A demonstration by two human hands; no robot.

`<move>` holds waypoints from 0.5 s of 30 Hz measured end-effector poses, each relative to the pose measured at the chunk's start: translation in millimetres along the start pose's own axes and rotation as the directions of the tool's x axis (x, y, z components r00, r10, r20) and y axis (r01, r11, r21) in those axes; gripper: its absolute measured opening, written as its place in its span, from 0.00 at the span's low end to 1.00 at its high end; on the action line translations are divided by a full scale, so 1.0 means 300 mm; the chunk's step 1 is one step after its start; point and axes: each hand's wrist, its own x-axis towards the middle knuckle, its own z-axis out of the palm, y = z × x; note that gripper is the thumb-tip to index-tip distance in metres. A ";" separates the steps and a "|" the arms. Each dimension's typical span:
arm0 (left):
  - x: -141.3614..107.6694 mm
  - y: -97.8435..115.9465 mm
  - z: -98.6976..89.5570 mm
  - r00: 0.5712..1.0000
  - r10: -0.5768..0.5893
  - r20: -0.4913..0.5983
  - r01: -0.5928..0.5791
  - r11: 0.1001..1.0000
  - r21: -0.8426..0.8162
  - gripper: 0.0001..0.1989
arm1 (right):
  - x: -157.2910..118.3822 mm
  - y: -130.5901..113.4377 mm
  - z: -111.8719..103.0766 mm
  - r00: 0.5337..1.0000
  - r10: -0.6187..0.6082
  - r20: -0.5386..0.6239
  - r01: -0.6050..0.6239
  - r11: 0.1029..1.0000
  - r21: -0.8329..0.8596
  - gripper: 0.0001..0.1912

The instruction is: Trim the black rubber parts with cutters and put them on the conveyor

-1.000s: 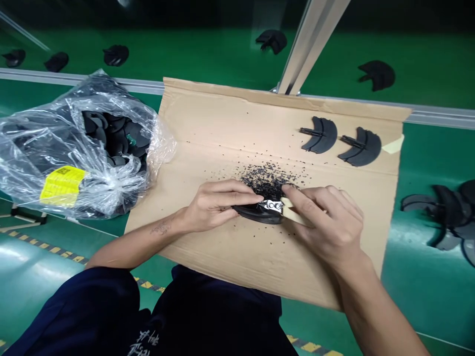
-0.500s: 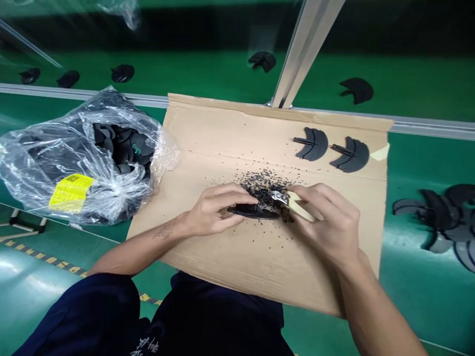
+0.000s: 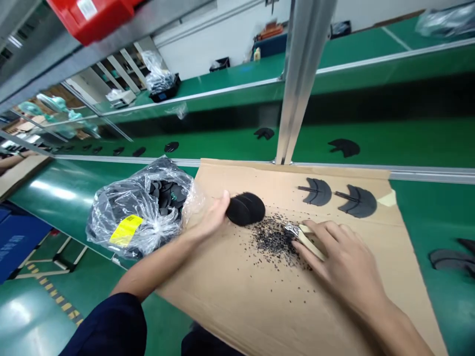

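Left hand (image 3: 210,217) at a black rubber piece (image 3: 245,208), right hand (image 3: 343,267) closed on cutters (image 3: 309,242)

The piece lies flat on the cardboard sheet (image 3: 222,306), toward its left edge, with the left hand open and its fingertips just touching the rim, not clamping it. The right hand is wrapped around the cream handles, with the metal head resting among black crumbs (image 3: 272,237) at the sheet's middle. A plastic bag (image 3: 137,212) lies just past the left edge, and two similar pieces (image 3: 337,195) sit near the far edge. Loosely held, the piece could slide on the cardboard, and a careless sweep of the hand could scatter crumbs off the sheet.
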 end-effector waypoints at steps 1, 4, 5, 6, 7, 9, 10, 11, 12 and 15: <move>0.050 -0.020 -0.043 0.999 -0.003 -0.039 0.005 0.999 0.042 0.38 | 0.001 0.005 0.000 1.000 0.024 0.010 -0.023 1.000 -0.014 0.15; 0.224 -0.066 -0.174 0.992 -0.042 -0.123 0.086 0.923 0.375 0.29 | 0.000 0.015 -0.004 0.995 0.087 0.042 -0.084 0.993 -0.078 0.17; 0.280 -0.078 -0.211 0.989 -0.060 -0.138 0.114 0.894 0.433 0.26 | -0.002 0.017 -0.006 0.993 0.107 0.047 -0.101 0.990 -0.100 0.17; 0.332 -0.090 -0.241 0.987 -0.077 -0.144 0.138 0.867 0.478 0.23 | -0.004 0.019 -0.009 0.991 0.125 0.051 -0.118 0.986 -0.119 0.18; 0.378 -0.104 -0.265 0.984 -0.103 -0.144 0.163 0.843 0.513 0.21 | -0.007 0.021 -0.013 0.988 0.141 0.055 -0.132 0.982 -0.133 0.18; 0.450 -0.134 -0.293 0.976 -0.173 -0.129 0.216 0.800 0.560 0.20 | -0.014 0.024 -0.018 0.985 0.159 0.066 -0.148 0.979 -0.141 0.17; 0.479 -0.150 -0.297 0.968 -0.218 -0.120 0.247 0.773 0.584 0.19 | -0.018 0.025 -0.020 0.983 0.166 0.073 -0.155 0.978 -0.141 0.16; 0.506 -0.165 -0.297 0.958 -0.265 -0.114 0.278 0.745 0.606 0.18 | -0.022 0.027 -0.021 0.982 0.174 0.079 -0.162 0.977 -0.140 0.15; 0.532 -0.179 -0.290 0.945 -0.307 -0.111 0.307 0.718 0.625 0.17 | -0.027 0.029 -0.021 0.980 0.182 0.083 -0.170 0.975 -0.141 0.14; 0.618 -0.203 -0.233 0.923 -0.362 -0.128 0.352 0.667 0.657 0.18 | -0.039 0.035 -0.017 0.976 0.202 0.083 -0.189 0.972 -0.143 0.11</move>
